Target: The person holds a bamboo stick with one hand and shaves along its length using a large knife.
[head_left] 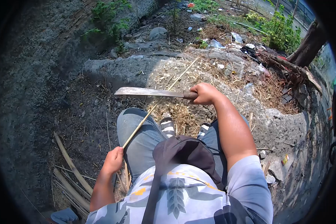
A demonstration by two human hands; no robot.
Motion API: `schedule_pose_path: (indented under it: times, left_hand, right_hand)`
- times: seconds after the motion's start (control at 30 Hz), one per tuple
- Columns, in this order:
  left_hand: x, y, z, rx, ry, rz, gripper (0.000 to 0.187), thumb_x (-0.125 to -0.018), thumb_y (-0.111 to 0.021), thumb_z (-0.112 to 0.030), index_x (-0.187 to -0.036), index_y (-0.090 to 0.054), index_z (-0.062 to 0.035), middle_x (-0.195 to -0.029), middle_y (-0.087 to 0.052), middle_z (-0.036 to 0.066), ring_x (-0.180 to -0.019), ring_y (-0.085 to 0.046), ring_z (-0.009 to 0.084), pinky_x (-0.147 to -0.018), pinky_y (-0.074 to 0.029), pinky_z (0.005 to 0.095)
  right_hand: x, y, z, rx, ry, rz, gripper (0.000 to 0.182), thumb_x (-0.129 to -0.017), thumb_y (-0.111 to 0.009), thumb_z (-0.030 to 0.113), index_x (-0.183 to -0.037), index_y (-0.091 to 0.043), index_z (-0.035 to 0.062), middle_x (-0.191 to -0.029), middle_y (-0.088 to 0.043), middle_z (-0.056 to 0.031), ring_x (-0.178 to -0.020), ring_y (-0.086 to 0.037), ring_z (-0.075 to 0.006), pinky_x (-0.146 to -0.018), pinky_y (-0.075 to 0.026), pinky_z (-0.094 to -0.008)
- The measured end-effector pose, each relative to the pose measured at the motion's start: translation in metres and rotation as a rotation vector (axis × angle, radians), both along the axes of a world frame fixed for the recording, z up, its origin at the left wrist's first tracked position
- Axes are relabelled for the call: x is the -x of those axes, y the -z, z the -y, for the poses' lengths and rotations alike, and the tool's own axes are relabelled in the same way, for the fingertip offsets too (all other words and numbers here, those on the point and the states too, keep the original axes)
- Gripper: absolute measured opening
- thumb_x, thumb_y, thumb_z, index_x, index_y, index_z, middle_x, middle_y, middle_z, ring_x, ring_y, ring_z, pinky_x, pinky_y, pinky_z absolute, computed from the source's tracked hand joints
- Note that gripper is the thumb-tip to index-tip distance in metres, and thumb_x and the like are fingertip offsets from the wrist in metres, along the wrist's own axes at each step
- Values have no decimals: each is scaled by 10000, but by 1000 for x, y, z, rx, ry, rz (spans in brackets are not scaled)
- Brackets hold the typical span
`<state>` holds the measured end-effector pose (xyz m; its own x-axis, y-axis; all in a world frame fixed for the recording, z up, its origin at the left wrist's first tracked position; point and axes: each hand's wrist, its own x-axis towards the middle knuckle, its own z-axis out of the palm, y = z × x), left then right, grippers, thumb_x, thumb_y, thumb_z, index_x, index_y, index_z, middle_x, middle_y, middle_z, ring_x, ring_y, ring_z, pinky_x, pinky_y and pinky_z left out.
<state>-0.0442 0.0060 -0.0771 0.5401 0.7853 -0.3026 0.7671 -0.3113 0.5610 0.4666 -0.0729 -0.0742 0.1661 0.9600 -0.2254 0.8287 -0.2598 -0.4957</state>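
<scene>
My right hand [204, 93] is wrapped round the dark handle of a machete [149, 92], held level with its long worn blade pointing left. The blade crosses a thin pale bamboo strip [143, 120]; whether they touch I cannot tell. The strip's lower end is in my left hand [114, 159], whose fingers are closed on it beside my left thigh. From there the strip slants up and right across the knee and past the blade, its far end above the rubble.
Long bamboo pieces [72, 166] lie at the lower left, near a bit of blue cloth [64, 215]. A rough wall [22, 89] rises on the left. Ahead are a broken concrete ledge [115, 71], dry shavings [183, 115] and litter. A tree trunk [308, 46] stands at the upper right.
</scene>
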Motion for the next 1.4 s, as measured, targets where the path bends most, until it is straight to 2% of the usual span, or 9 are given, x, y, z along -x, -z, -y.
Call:
schedule_pose_path:
  times: [0.1,0.2,0.43,0.5,0.83,1.03,1.2,1.37,1.4]
  left_hand:
    - [3,10,-1,46,-15,90,478,-1120,-436,-397,-913,-591,6,-744,-588,156,-692,-561,263,-686,-480,413]
    - [2,12,2,39,-21,106,489,-1121,-438,-410,-914,-595,4,-740,-583,124,-703,-547,223,-686,-480,400]
    - [2,8,-1,91,-28,103,479,-1127,-430,-391,-916,-594,7,-771,-584,97,-738,-536,199,-713,-482,378]
    - [-1,4,1,90,-20,79,473,-1128,-428,-384,-920,-594,7,-772,-578,89,-745,-535,192,-721,-481,369]
    - [1,11,3,101,-42,119,498,-1125,-431,-409,-904,-586,10,-753,-564,82,-732,-528,187,-708,-472,361]
    - [0,16,2,100,-59,127,514,-1125,-422,-420,-895,-583,10,-752,-567,92,-728,-529,195,-701,-468,368]
    - [-3,13,2,127,-78,102,510,-1126,-419,-413,-887,-579,9,-752,-568,92,-728,-527,195,-702,-468,369]
    - [4,25,-2,152,-93,139,511,-1125,-419,-411,-877,-580,6,-753,-574,92,-726,-529,199,-699,-466,371]
    - [7,26,-1,149,-97,132,513,-1125,-418,-412,-875,-581,5,-753,-574,91,-726,-529,198,-698,-466,371]
  right_hand:
    - [-4,13,-5,32,32,-118,324,-739,-827,355,-992,-759,165,-947,-757,-115,-930,-721,-325,-830,-552,-457]
    - [-1,10,-6,2,48,-26,327,-750,-826,357,-998,-757,157,-949,-756,-118,-935,-723,-322,-836,-552,-456]
    - [18,-14,4,21,80,2,319,-757,-840,341,-976,-752,126,-915,-751,-131,-885,-718,-344,-794,-544,-464]
    - [13,-1,3,-21,33,-23,312,-765,-825,339,-975,-752,120,-914,-750,-146,-885,-717,-349,-793,-549,-467]
    - [5,-19,5,-61,33,68,213,-750,-774,259,-930,-741,151,-889,-744,-128,-900,-713,-362,-779,-547,-496]
    - [21,-26,4,-49,86,167,234,-745,-732,221,-971,-763,170,-951,-753,-112,-956,-722,-334,-836,-564,-471]
    - [38,-18,-1,-5,-38,90,254,-780,-733,210,-1029,-742,159,-991,-752,-128,-988,-718,-343,-874,-563,-484]
    - [38,-11,-8,-237,-182,315,213,-740,-766,210,-942,-734,153,-865,-748,-102,-910,-723,-356,-860,-566,-478]
    - [27,-15,-8,-226,-119,333,181,-724,-765,188,-898,-729,149,-848,-745,-90,-895,-725,-342,-847,-564,-476]
